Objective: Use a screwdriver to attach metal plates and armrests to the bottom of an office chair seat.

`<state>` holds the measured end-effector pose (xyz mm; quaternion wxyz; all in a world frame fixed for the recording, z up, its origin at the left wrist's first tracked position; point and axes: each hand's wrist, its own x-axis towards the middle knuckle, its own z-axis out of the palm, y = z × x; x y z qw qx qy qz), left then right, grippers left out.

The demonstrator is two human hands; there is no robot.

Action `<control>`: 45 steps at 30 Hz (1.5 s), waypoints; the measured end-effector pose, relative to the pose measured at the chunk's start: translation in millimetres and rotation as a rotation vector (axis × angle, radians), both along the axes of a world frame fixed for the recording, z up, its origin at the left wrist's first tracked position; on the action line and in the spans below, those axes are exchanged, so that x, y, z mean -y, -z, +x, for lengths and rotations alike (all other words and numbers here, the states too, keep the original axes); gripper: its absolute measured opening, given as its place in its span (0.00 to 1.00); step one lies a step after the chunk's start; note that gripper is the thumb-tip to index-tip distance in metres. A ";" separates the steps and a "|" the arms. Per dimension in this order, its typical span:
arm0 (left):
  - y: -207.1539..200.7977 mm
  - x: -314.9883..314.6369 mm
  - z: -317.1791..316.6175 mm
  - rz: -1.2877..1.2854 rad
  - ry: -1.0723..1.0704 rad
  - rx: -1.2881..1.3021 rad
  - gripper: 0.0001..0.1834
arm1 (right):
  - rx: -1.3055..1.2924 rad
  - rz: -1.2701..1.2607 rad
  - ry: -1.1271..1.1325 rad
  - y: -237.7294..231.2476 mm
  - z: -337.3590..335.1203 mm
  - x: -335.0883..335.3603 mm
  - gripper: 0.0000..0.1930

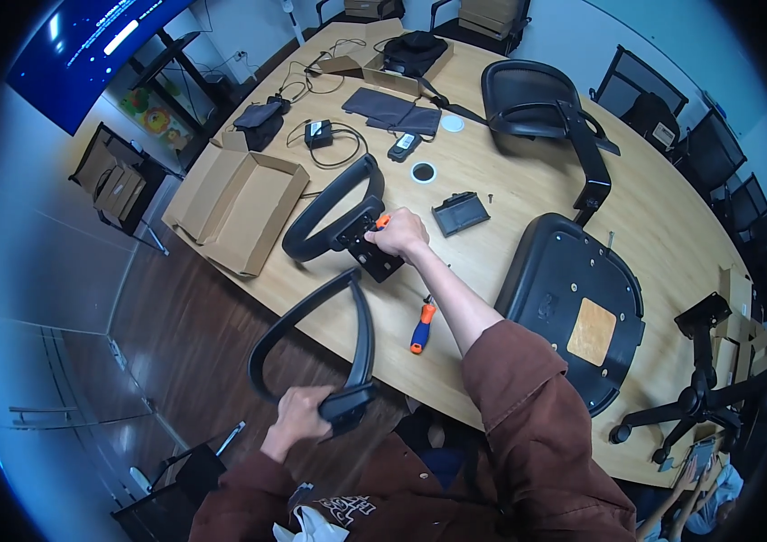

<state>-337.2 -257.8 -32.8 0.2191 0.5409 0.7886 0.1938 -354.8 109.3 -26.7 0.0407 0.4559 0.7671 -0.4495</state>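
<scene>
Hands apart, the left one (300, 417) is closed around the base of a black armrest (364, 345) at the lower centre of the frame, its loop up by the edge of the table (668, 212). Beyond a screwdriver (423, 329) and a seat (550, 303) at centre right, the right hand (401, 235) grips a mostly hidden orange piece (383, 220) at a second armrest (313, 249) mid-frame. Farther off lie an open box (261, 200), left, and a chair back (530, 95), upper right.

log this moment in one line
left hand: holds black armrest; right hand: grips orange handle at second armrest; table: chair seat, screwdriver
</scene>
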 end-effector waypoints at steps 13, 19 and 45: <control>-52.7 79.6 49.7 -0.033 -0.310 0.242 0.18 | 0.174 -0.046 0.004 59.0 12.0 17.8 0.23; -69.4 71.6 58.7 -0.010 -0.196 0.292 0.20 | 0.091 0.083 0.179 46.4 34.2 28.7 0.20; -4.2 -38.3 208.1 -0.122 0.514 0.605 0.14 | -0.052 -0.203 1.336 98.1 548.9 115.6 0.33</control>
